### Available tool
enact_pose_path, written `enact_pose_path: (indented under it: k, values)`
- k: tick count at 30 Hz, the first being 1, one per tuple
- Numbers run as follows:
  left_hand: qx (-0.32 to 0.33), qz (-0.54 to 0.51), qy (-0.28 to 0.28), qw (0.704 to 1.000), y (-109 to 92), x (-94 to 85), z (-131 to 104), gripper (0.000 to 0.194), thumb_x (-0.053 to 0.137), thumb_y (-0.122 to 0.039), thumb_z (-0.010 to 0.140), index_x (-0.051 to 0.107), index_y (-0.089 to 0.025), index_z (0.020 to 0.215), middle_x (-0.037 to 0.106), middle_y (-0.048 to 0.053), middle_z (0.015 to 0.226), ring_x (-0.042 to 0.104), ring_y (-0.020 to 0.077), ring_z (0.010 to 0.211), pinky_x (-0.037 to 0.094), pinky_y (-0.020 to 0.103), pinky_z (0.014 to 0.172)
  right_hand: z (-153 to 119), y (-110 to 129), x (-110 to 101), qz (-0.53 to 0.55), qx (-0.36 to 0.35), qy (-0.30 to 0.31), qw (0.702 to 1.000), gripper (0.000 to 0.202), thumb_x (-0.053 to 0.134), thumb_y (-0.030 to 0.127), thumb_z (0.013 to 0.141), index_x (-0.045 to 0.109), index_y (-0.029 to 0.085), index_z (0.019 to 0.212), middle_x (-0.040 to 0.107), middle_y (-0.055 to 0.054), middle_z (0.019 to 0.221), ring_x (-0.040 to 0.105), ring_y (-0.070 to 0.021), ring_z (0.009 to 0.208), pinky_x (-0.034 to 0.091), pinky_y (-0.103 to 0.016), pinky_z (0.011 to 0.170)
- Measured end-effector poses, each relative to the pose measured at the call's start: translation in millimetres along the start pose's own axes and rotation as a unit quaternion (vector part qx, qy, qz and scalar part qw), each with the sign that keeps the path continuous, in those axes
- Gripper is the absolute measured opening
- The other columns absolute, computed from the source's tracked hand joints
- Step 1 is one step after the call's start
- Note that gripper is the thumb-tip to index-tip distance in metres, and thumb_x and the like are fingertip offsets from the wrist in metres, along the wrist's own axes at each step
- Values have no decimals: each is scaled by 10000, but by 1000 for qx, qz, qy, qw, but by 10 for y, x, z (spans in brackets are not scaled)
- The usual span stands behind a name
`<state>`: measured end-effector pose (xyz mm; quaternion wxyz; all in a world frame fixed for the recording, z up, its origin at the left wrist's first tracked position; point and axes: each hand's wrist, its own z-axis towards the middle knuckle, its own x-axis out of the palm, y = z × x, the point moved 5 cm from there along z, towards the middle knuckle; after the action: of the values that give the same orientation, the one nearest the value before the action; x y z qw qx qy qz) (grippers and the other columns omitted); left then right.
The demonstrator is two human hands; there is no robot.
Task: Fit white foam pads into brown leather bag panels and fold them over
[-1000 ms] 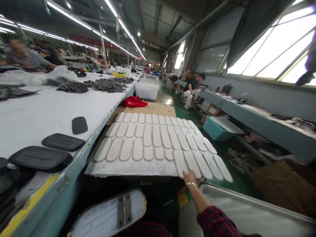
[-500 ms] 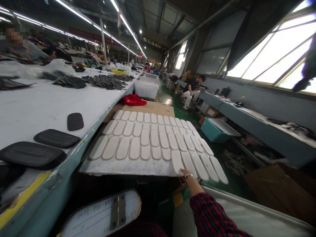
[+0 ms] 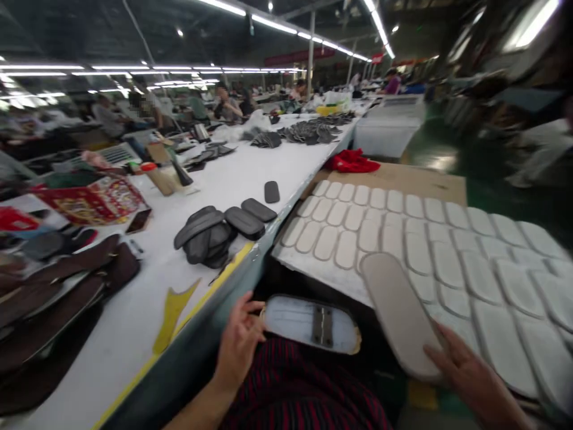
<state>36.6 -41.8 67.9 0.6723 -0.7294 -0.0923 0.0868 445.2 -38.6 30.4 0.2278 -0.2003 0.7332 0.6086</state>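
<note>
My right hand (image 3: pixel 465 364) grips the lower end of a long, pale oval pad (image 3: pixel 398 310) with dark edging. The pad is lifted and tilted over the front of a board covered with rows of similar pale ovals (image 3: pixel 447 263). My left hand (image 3: pixel 242 334) has its fingers apart and a little bent at the left end of an oval block with a metal hinge (image 3: pixel 295 316). Whether its fingertips touch the block or only lie beside it, I cannot tell. The block lies in front of my lap, hinge side up.
On the long white table (image 3: pixel 188 197) to the left are dark oval pads (image 3: pixel 206 233), a yellow piece (image 3: pixel 174 316), brown bags (image 3: pixel 67 298) and a phone (image 3: pixel 138 221). A red cloth (image 3: pixel 353 161) lies behind the pale ovals. Several people sit farther back.
The view has swung left. My right hand has lifted a pale oval pad off the board's front edge. My left hand has come into view by the hinged block.
</note>
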Motion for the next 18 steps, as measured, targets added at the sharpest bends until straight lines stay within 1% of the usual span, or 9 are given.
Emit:
enact_pose_path:
  k: [2, 3, 4, 6, 8, 10, 14, 16, 18]
  values:
    - [-68, -46, 144, 986, 96, 360, -180, 748, 642, -490, 672, 329, -197, 1285, 561, 105, 1046, 575, 137, 660, 432, 181, 393, -103, 279, 294, 33, -35, 199, 979, 579, 540, 468, 773, 457, 206, 1283, 483, -79, 1305, 470, -266, 1169, 437, -336, 952]
    - [-108, -55, 187, 975, 154, 482, -285, 684, 640, -495, 675, 406, -162, 1225, 590, 87, 940, 563, 124, 617, 406, 165, 377, -186, 435, 418, 34, -55, 287, 956, 549, 555, 446, 770, 483, 226, 1269, 487, -68, 1301, 481, -264, 1158, 443, -326, 944]
    - [-151, -63, 208, 964, 214, 561, -385, 591, 630, -490, 690, 480, -133, 1136, 600, 61, 822, 538, 104, 559, 377, 151, 360, -264, 577, 512, 26, -73, 352, 933, 524, 552, 433, 778, 494, 242, 1262, 489, -60, 1299, 488, -262, 1151, 441, -321, 945]
    - [-224, -75, 193, 952, 325, 609, -532, 415, 599, -457, 736, 559, -102, 946, 565, 16, 637, 479, 69, 470, 351, 140, 350, -344, 773, 612, 9, -95, 398, 912, 488, 495, 430, 817, 478, 264, 1275, 484, -44, 1303, 478, -252, 1162, 416, -329, 967]
    - [-265, -105, 150, 947, 401, 606, -595, 366, 589, -437, 750, 565, -98, 884, 547, 4, 587, 454, 61, 437, 338, 139, 334, -347, 859, 639, -12, -135, 371, 919, 517, 427, 451, 844, 403, 266, 1326, 440, -40, 1341, 432, -254, 1202, 385, -361, 993]
    - [-279, -146, 128, 941, 443, 644, -603, 375, 595, -432, 748, 564, -95, 910, 560, 12, 611, 470, 69, 452, 351, 143, 338, -350, 889, 641, -65, -220, 300, 926, 655, 455, 508, 808, 286, 246, 1384, 377, -63, 1385, 395, -281, 1228, 384, -406, 991]
    - [-303, -191, 114, 927, 462, 735, -555, 458, 570, -500, 745, 543, -119, 998, 580, 26, 676, 515, 88, 508, 390, 156, 382, -454, 903, 694, -231, -361, 141, 892, 941, 614, 577, 656, 191, 213, 1414, 394, -131, 1365, 451, -340, 1174, 458, -470, 917]
    - [-297, -166, 183, 923, 399, 722, -486, 591, 506, -638, 708, 547, -128, 1003, 590, 42, 693, 541, 119, 536, 425, 200, 420, -470, 876, 700, -274, -366, 105, 883, 917, 602, 571, 670, 202, 204, 1409, 432, -140, 1331, 478, -333, 1146, 480, -465, 893]
    - [-226, -54, 271, 934, 291, 599, -332, 677, 484, -729, 634, 590, -125, 921, 596, 58, 700, 549, 147, 565, 447, 249, 475, -423, 799, 643, -278, -342, 102, 892, 879, 584, 559, 690, 209, 204, 1401, 440, -137, 1322, 483, -320, 1144, 477, -449, 902]
